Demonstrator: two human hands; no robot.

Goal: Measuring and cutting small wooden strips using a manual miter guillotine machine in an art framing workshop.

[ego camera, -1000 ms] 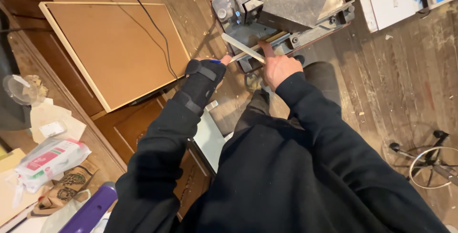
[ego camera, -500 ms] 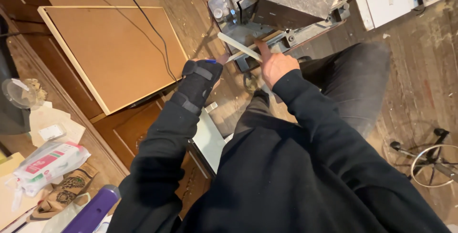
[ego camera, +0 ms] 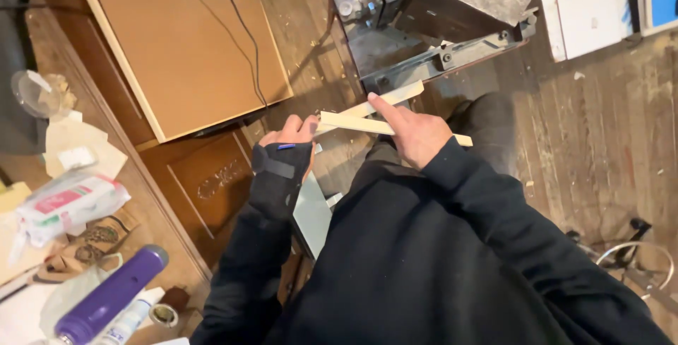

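My left hand [ego camera: 291,135], with a black wrist brace below it, grips the near end of a pale wooden strip [ego camera: 390,97] that slants up toward the metal machine. My right hand [ego camera: 412,132] lies on a second pale wooden strip [ego camera: 353,124], which runs level across the first, its index finger stretched along it. The two strips cross just in front of a grey metal floor machine [ego camera: 424,27] with an angled steel plate on top. My black sleeves and torso fill the lower frame.
A large brown board with a pale frame [ego camera: 183,41] lies at upper left, a black cable across it. A cluttered bench at left holds a purple bottle [ego camera: 113,295], a wipes packet [ego camera: 67,204] and paper. Wood chips litter the plank floor; a metal ring stand [ego camera: 635,260] stands at lower right.
Both hands have drawn back from the machine toward my body, bringing the strips with them. There are two crossed strips in my hands where one lay at the machine before.
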